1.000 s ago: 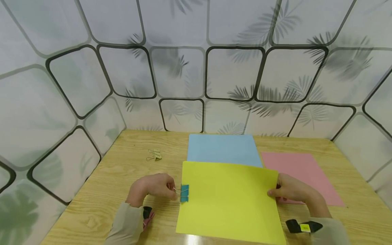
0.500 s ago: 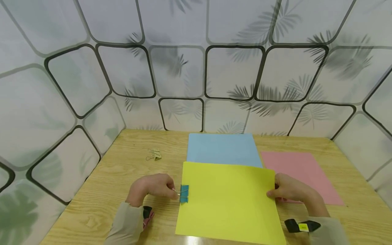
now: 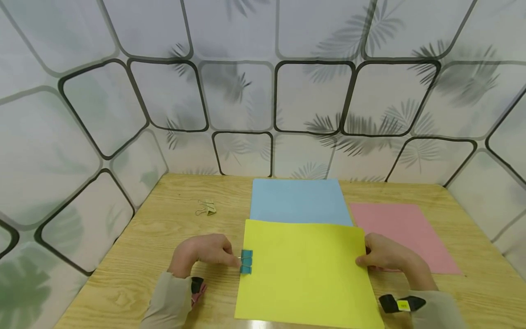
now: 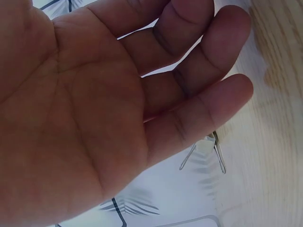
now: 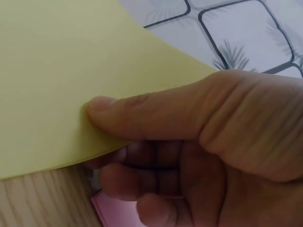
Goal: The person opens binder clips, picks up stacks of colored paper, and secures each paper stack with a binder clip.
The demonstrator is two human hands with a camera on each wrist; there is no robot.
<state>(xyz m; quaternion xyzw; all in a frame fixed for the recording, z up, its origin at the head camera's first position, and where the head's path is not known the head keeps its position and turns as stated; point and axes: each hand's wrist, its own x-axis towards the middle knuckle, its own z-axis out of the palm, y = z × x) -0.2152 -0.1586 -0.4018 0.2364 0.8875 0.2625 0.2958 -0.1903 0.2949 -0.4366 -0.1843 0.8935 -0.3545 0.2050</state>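
Note:
A yellow sheet of paper [image 3: 304, 274], perhaps more than one layer, is raised in front of me in the head view. On its left edge sits a blue binder clip [image 3: 246, 262]. My left hand [image 3: 205, 250] pinches the clip's wire handle with thumb and forefinger; in the left wrist view that pinch is out of sight, and the other fingers [image 4: 199, 109] are bent loosely. My right hand [image 3: 390, 253] grips the sheet's right edge. Its thumb [image 5: 137, 113] presses on the face of the paper [image 5: 57, 85], with fingers behind.
On the wooden table [image 3: 172, 183], a blue sheet [image 3: 296, 201] lies behind the yellow one and a pink sheet [image 3: 411, 237] to the right. A pale gold binder clip [image 3: 209, 208] rests at the back left. Patterned walls [image 3: 242, 96] enclose the table.
My right hand has shifted slightly left, bringing the yellow sheet's right edge with it. The sheet's top edge and the blue clip sit a little lower. Both hands keep their hold.

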